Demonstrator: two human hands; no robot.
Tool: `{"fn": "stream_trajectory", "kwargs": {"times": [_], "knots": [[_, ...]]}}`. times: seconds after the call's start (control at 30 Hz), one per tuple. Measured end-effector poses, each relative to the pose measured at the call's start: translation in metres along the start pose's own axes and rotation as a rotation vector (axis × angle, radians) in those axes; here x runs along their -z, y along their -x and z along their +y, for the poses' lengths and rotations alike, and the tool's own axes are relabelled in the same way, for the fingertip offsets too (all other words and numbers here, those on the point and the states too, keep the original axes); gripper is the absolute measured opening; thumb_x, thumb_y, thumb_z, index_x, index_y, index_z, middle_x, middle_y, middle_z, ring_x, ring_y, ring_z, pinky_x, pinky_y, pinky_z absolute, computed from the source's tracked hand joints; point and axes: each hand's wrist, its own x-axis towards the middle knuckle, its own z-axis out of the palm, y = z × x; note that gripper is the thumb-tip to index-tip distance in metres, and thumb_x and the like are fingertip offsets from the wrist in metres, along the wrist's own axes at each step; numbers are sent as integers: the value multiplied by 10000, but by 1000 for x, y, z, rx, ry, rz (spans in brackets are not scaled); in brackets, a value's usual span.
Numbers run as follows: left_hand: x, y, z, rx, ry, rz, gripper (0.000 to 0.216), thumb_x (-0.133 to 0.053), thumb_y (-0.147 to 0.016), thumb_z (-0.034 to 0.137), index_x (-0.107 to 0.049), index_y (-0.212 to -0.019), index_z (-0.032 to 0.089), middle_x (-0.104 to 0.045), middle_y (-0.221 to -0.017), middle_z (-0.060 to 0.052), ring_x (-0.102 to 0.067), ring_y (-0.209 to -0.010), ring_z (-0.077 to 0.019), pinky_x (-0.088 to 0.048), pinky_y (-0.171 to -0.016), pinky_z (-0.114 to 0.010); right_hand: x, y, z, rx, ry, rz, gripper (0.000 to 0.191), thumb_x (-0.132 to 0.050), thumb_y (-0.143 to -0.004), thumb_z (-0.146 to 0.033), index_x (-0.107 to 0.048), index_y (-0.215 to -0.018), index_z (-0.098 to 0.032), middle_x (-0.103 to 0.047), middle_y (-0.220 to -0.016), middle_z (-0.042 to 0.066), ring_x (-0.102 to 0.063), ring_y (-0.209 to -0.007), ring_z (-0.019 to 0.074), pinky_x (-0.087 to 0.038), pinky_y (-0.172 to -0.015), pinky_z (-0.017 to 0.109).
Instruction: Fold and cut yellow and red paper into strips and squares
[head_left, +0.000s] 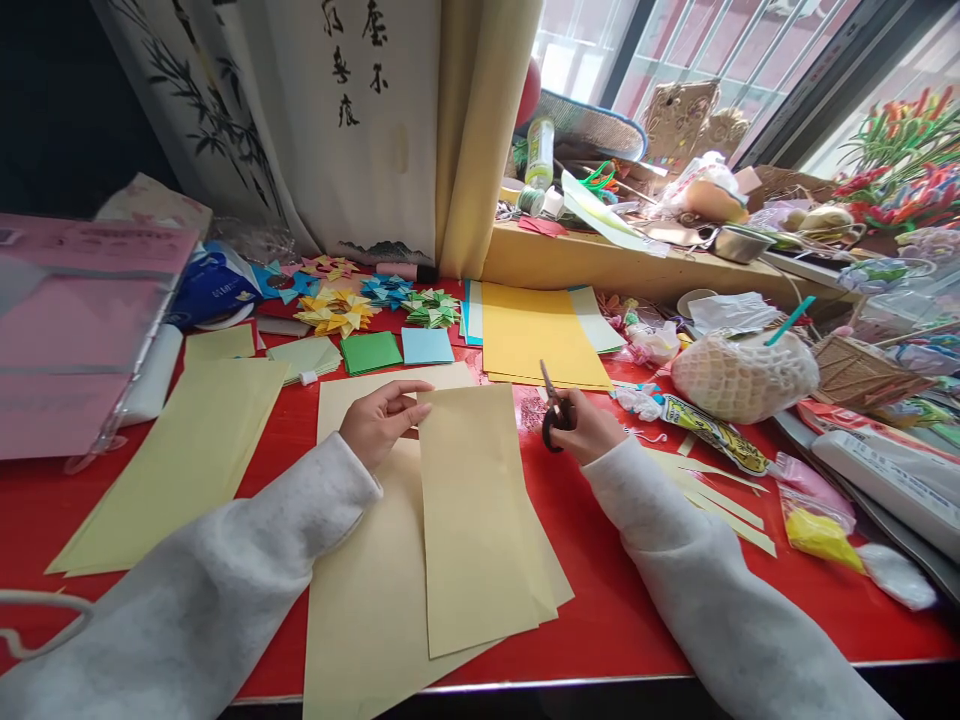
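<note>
My left hand [384,422] pinches the top left corner of a pale yellow paper strip [472,520] between thumb and fingers. Beneath that strip lie more pale yellow sheets [360,600], one reaching past the table's front edge. In my right hand [589,430] is a pair of scissors [553,405] with black handles, its blades pointing up and away from me. The scissors are apart from the paper, to its right. Whether the blades are fully together I cannot tell.
A stack of pale yellow strips [180,450] lies on the left. Behind are folded paper stars [337,310], small green squares [372,352] and orange-yellow sheets [540,335]. Thin paper offcuts [727,500], a knitted white bag [746,375] and clutter line the right side of the red table [600,610].
</note>
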Motion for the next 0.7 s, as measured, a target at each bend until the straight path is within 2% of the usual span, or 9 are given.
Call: {"fn": "stream_trajectory", "kwargs": {"times": [0.13, 0.23, 0.33, 0.4, 0.47, 0.5, 0.6, 0.7], "knots": [[-1, 0, -1, 4, 5, -19, 355, -583, -623, 342, -537, -930, 170, -563, -654, -3, -549, -650, -143, -488, -605, -307, 6, -1, 6, 144, 336, -46, 469, -508, -648, -228, -450, -1113, -242, -620, -809, 44, -570, -714, 207, -399, -556, 276], [-1, -1, -1, 8, -6, -36, 353, -584, -622, 345, -540, -927, 173, -562, -658, -6, -547, -649, -142, -487, -593, -297, 5, 0, 8, 245, 434, -86, 380, -500, -675, -208, -532, -1050, -257, -586, -964, 57, -546, -836, 229, -410, -629, 296], [-1, 0, -1, 6, -12, -43, 349, -585, -618, 350, -545, -921, 180, -565, -659, -4, -547, -650, -143, -484, -585, -293, 4, 1, 7, 329, 362, -95, 274, -495, -690, -201, -604, -937, -244, -593, -935, 63, -526, -873, 235, -398, -731, 339], [-2, 1, 0, -6, -12, -45, 341, -583, -621, 348, -546, -916, 181, -565, -661, -4, -547, -654, -146, -483, -582, -293, 4, 4, 1, 349, 199, 26, 235, -467, -722, -231, -612, -906, -224, -591, -914, 77, -514, -887, 236, -378, -777, 372], [-3, 3, 1, -24, -10, -49, 332, -578, -628, 345, -544, -915, 181, -565, -662, -5, -548, -656, -147, -484, -579, -292, 3, 8, -8, 290, -101, 116, 252, -430, -756, -292, -575, -950, -225, -589, -897, 72, -531, -845, 215, -397, -758, 382], [-4, 3, 2, -30, -9, -53, 330, -577, -630, 345, -544, -914, 181, -565, -662, -5, -548, -655, -147, -485, -577, -291, 1, 11, -14, 243, -287, 101, 267, -425, -760, -321, -547, -979, -230, -591, -879, 62, -545, -806, 198, -420, -727, 373], [-7, 6, 4, -41, -10, -64, 323, -577, -631, 345, -548, -908, 182, -563, -658, -3, -547, -648, -144, -487, -572, -285, -6, 20, -30, 133, -775, -102, 246, -508, -706, -354, -540, -911, -222, -599, -767, 19, -566, -685, 153, -471, -630, 324], [-9, 8, 5, -48, -15, -80, 310, -582, -627, 337, -556, -896, 187, -559, -648, 6, -543, -642, -136, -486, -564, -266, -13, 26, -37, 58, -987, -167, 149, -575, -653, -320, -561, -732, -195, -582, -664, -6, -559, -627, 126, -481, -587, 283]]}}
